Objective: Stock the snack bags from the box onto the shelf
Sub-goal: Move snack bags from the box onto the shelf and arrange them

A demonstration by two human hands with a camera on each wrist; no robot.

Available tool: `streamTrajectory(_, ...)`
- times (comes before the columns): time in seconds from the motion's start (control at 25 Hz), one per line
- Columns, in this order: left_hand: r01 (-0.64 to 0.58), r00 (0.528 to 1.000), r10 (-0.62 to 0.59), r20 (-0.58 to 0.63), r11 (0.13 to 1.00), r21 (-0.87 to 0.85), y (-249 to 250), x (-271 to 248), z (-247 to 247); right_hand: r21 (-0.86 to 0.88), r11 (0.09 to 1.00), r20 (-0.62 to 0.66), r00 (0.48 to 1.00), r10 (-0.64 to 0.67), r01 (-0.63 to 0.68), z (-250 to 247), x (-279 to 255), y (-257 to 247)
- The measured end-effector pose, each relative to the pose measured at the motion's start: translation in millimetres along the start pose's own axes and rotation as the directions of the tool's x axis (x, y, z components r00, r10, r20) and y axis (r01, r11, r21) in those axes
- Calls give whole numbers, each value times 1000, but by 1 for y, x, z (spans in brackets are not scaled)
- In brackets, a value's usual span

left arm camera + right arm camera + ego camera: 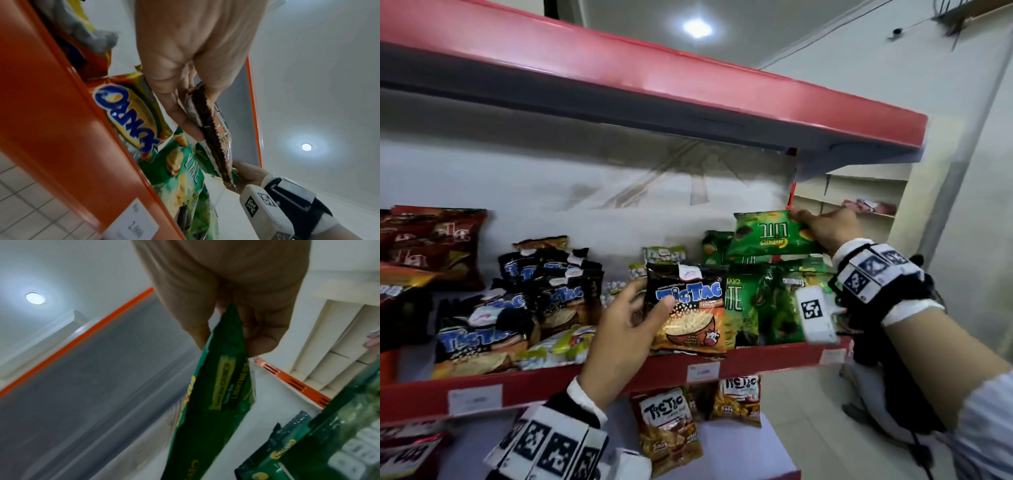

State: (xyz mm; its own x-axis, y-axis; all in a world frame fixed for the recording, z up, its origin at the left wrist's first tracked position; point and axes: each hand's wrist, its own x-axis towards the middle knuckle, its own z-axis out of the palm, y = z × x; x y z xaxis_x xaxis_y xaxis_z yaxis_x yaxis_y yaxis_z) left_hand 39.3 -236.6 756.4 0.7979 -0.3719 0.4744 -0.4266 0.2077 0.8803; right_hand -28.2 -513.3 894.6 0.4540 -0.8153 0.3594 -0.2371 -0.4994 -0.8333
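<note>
"TicTac" is showing in blue on the black-and-orange bag [686,310] at centre and on the black bags [482,329] at nine o'clock. "LITE" is reading upside down on the green bag [774,234] at two o'clock. "2.000" is standing on the price tag [134,227] at six o'clock in the left wrist view.

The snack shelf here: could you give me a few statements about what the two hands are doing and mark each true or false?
1. The left hand holds a black and orange Tic Tac bag. True.
2. The right hand is empty. False: it pinches a green Lite bag by its edge.
3. The green Lite bag is held above other green bags at the right end of the red shelf. True.
4. The Tic Tac bag in the left hand already lies flat on the shelf. False: it is held upright in front of the shelf's edge.
5. More Tic Tac bags sit on the shelf to the left. True.
</note>
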Motion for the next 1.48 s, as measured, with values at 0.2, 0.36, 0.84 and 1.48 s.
streamTrajectory(0.2, 19, 997, -15, -77, 998, 53, -12, -2, 26, -3, 1000, 327, 945, -8, 9, 20, 30, 33)
streamTrajectory(0.36, 24, 993, -16, -117, 998, 64, -14, -4, 32, -43, 996, 292, 955, -61, 77, 26, 30, 45)
streamTrajectory(0.84, -20, 975, 29, -220, 999, 43, -2, -12, 24, 226, 898, 348, 830, -435, 377, -8, -57, 4)
streamTrajectory(1.48, -24, 977, 42, -210, 996, 88, 22, -51, -127, 561, 801, 626, 526, -576, 209, 137, -207, -43)
